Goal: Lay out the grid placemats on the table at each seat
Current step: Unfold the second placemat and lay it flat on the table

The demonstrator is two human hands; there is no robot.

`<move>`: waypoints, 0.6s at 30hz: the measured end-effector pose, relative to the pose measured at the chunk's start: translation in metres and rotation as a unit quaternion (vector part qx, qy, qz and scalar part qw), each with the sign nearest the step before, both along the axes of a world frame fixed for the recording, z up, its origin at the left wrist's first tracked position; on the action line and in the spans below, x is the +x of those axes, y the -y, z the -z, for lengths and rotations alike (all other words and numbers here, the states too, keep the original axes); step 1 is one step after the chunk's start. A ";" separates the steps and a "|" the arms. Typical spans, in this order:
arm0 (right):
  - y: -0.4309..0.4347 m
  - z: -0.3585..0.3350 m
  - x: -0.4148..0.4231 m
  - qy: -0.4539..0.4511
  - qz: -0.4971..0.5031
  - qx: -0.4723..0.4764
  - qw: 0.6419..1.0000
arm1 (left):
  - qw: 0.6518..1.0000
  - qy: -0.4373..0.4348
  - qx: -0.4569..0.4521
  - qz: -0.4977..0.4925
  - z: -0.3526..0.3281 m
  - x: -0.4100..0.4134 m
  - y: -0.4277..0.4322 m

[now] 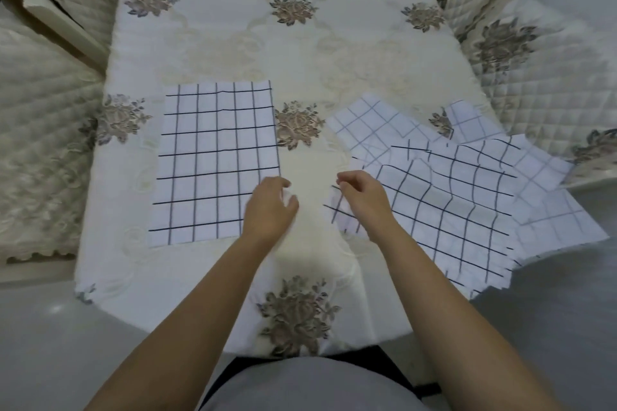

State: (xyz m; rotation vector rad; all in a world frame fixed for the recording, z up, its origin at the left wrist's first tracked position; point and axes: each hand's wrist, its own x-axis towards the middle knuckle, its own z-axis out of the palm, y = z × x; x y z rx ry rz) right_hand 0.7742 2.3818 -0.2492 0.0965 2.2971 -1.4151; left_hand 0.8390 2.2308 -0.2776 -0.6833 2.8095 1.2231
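My right fingers (340, 184) pinch the near-left corner of the top mat (444, 210) on the loose pile (534, 177) at my 2 o'clock; the right hand (362, 198) rests on that mat. My left fingers (288, 202) are curled loosely and empty, the left hand (270, 208) over the bottom right corner of the laid mat (213, 163), which lies flat at 11 o'clock on the counter (300, 53). I judge one seat done and the second mat being picked up. Next I need to peel only the top sheet free, carry it to another seat and square it
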 end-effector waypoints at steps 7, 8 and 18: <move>-0.094 0.017 -0.009 -0.078 -0.245 0.298 0.920 | 0.927 0.046 -0.233 0.289 0.019 -0.029 -0.094; -0.098 0.019 -0.005 -0.078 -0.290 0.334 0.894 | 0.914 0.049 -0.254 0.313 0.022 -0.029 -0.099; -0.110 0.041 0.012 -0.166 -0.338 0.421 0.825 | 0.895 0.014 -0.282 0.345 0.027 -0.025 -0.129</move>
